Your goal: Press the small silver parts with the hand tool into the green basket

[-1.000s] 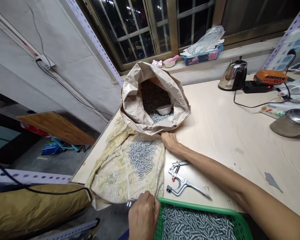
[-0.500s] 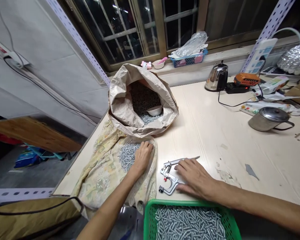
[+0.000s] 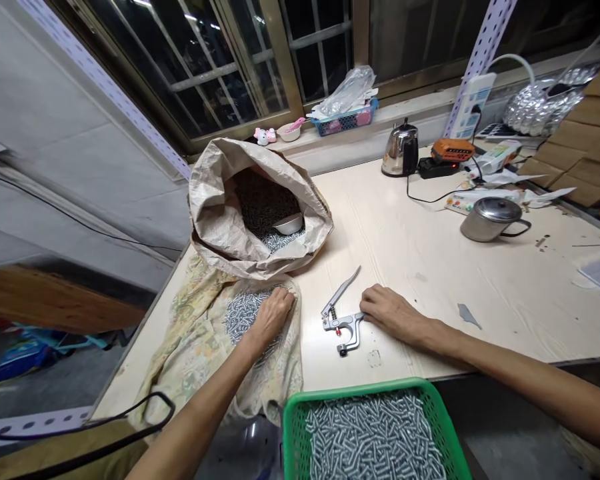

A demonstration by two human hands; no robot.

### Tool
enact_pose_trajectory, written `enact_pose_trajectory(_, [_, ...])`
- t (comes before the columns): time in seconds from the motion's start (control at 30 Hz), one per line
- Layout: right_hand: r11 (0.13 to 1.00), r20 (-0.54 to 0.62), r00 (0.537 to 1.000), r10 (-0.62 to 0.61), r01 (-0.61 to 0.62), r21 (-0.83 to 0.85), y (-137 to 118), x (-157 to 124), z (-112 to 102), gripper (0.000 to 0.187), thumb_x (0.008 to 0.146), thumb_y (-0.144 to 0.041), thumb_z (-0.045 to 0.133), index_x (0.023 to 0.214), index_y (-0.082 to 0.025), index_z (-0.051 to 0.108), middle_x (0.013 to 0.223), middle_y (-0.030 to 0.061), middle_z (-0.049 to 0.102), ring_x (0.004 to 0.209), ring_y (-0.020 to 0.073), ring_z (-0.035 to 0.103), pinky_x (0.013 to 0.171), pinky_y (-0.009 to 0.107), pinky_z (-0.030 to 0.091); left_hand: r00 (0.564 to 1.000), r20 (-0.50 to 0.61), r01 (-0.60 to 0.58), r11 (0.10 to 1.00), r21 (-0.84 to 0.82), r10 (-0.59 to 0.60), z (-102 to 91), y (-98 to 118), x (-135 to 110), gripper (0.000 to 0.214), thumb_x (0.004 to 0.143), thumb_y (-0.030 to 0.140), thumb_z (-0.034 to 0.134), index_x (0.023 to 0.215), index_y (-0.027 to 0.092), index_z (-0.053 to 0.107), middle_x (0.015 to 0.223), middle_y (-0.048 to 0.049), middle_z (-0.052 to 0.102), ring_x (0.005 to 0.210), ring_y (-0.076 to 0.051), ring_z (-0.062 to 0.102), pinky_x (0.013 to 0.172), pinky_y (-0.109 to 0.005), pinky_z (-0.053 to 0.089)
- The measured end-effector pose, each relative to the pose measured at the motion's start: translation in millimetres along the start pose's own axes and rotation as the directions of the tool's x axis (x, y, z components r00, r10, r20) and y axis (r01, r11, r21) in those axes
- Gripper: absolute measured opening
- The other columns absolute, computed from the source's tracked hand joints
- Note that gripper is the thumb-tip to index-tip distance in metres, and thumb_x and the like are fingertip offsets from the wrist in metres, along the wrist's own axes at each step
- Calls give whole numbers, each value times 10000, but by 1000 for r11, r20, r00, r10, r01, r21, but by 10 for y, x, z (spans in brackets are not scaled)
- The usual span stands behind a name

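My left hand [image 3: 274, 311] rests at the right edge of a pile of small silver screws [image 3: 245, 313] on a floral cloth [image 3: 210, 360]. Its fingers are bent and pressed together; whatever they may hold is hidden. My right hand [image 3: 391, 311] is closed on one handle of silver hand press pliers [image 3: 349, 325] lying on the table. The pliers' other handle slants away from me, and a spring and a red part show near the jaw. Nearest me, a green plastic basket [image 3: 360, 389] is full of silver screws [image 3: 373, 437].
An open paper sack [image 3: 215, 200] of screws, with a white scoop [image 3: 289, 225] inside, stands behind the cloth. Farther right are a steel kettle [image 3: 399, 150], an orange battery [image 3: 451, 150] on a charger and a lidded metal cup [image 3: 490, 220]. The window sill holds a blue basket [image 3: 345, 121].
My right hand has turned the pliers on the table, swinging the free handle away from me and the jaw toward me. My left hand stays by the pile. The view has shifted right.
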State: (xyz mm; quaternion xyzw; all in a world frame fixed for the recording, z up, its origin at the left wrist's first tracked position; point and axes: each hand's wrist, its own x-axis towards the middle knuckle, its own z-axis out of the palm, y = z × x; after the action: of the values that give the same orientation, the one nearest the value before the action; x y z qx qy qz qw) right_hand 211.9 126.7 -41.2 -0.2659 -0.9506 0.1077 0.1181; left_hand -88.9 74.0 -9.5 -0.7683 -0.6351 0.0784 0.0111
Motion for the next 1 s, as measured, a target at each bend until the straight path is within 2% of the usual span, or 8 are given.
enact_pose_trajectory(0.33, [998, -43, 997, 59, -60, -19, -41, -139, -6, 101, 912, -269, 581, 980, -207, 624, 913, 43, 566, 857, 178, 450, 703, 288, 298, 999, 6, -52, 998, -43, 53, -91, 68, 48, 254, 886, 91, 348, 902, 165, 591, 928, -108, 608, 913, -235, 540, 774, -334, 457])
enact_pose_trajectory(0.47, [998, -62, 996, 58, -59, -18, -71, -108, 86, 87, 944, -208, 508, 931, -189, 592, 919, 44, 554, 858, 179, 432, 712, 292, 297, 986, -150, 32, 964, -265, -74, -217, 140, 11, 218, 882, 180, 408, 830, 169, 620, 897, -105, 643, 896, -236, 581, 801, -349, 468])
enact_pose_trajectory(0.53, [998, -54, 997, 56, -56, 1, -73, -105, 93, 108, 952, -173, 469, 912, -180, 569, 931, 47, 551, 868, 183, 428, 722, 296, 305, 956, -170, 125, 858, -499, -239, -285, 287, -52, 198, 861, 273, 480, 855, 168, 648, 856, -78, 670, 814, -214, 614, 772, -334, 486])
enact_pose_trajectory(0.6, [998, -45, 997, 56, -56, 18, -77, -112, 82, 137, 954, -137, 427, 907, -177, 550, 947, 53, 550, 875, 188, 425, 732, 302, 315, 934, -19, 236, 657, -716, -357, -314, 506, -131, 248, 816, 360, 553, 901, 162, 677, 743, -34, 674, 650, -173, 611, 672, -299, 501])
enact_pose_trajectory(0.7, [997, -35, 996, 78, -77, 23, -90, -122, 61, 167, 950, -105, 391, 904, -178, 534, 969, 68, 554, 882, 201, 420, 747, 316, 325, 909, 230, 358, 369, -858, -348, -251, 858, -216, 375, 739, 392, 612, 982, 117, 691, 598, 7, 624, 498, -133, 551, 522, -264, 482])
enact_pose_trajectory(0.8, [995, -24, 994, 103, -103, 5, -99, -119, 66, 155, 953, -124, 400, 909, -180, 538, 985, 77, 560, 894, 212, 416, 759, 329, 327, 874, 348, 418, 163, -894, -339, -137, 1087, -218, 397, 673, 405, 662, 912, 89, 694, 538, 28, 574, 457, -110, 510, 472, -260, 495])
enact_pose_trajectory(0.87, [994, -17, 994, 111, -111, -5, -96, -110, 80, 145, 955, -137, 410, 911, -179, 541, 992, 76, 560, 899, 213, 414, 763, 331, 325, 870, 371, 418, 87, -904, -326, -96, 1146, -189, 358, 651, 416, 690, 816, 99, 675, 535, 29, 569, 455, -100, 508, 474, -259, 508])
enact_pose_trajectory(1.0, [996, -17, 996, 92, -92, 9, -83, -111, 101, 141, 955, -131, 413, 922, -176, 542, 988, 66, 559, 910, 207, 416, 770, 322, 324, 869, 388, 426, 68, -902, -307, -112, 1140, -151, 334, 643, 414, 706, 786, 119, 640, 573, 27, 583, 454, -96, 526, 478, -254, 515])
